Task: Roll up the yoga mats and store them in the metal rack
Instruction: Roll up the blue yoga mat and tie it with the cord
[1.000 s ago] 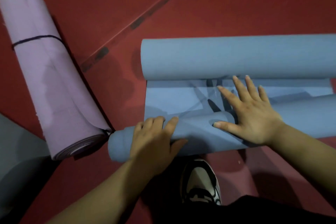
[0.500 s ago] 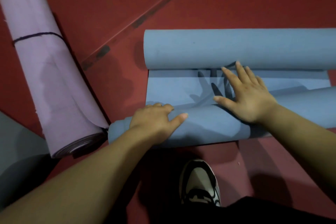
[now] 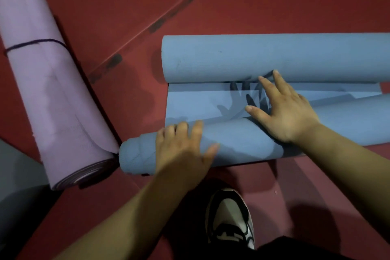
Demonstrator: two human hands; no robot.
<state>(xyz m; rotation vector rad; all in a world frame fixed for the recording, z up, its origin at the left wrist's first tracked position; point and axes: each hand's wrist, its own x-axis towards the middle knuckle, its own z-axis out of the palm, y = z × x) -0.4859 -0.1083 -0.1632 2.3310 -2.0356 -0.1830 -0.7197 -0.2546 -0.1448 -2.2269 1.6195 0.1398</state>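
Blue yoga mat is lying on the red floor with both ends curled, and the near roll is sitting right under both hands. Left hand is bending its fingers over the crest of that roll close to its end, thumb lying along it. Right hand is pressing flat, fingers spread wide, tips reaching across the flat strip and all but touching the far roll just beyond them. Now the worry: that far roll is curling the opposite way, so the two look to be heading for a meeting. If nobody is flattening the far one first, the blue yoga mat is probably ending up as a double scroll, fat and loose, awkward for any rack. Watch the end out past the left little finger, too. It is poking beyond the edge of the flat strip, so the roll seems to be telescoping, and a bent hand on one side with a flat hand on the other is likely feeding that skew. That same end is touching the purple mat, tied with a dark cord, and any drift that way is risking a jam. No metal rack is showing in view.
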